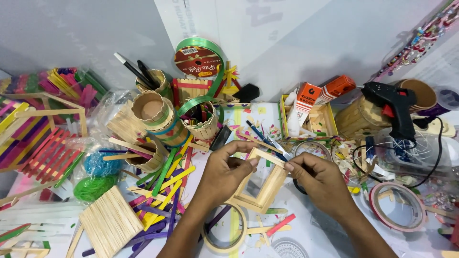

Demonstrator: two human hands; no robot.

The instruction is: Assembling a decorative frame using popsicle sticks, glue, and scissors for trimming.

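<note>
Wooden stick frame [260, 184], square, pale, flat-slatted: we pinch it mid-tabletop, left hand [224, 174] grasping its left side, right hand [318, 177] nipping the top right corner. Best held square, we judge, with light, even pressure on the joints. Nearby: loose coloured sticks [165, 184], smooth tape roll [224, 234], black glue gun [394, 107] toward the right edge.

2 orange-and-white cartons [319, 94] lean in a yellow tray [330, 125]; a white barcode label [190, 50] tops the ribbon spool [198, 59].
</note>
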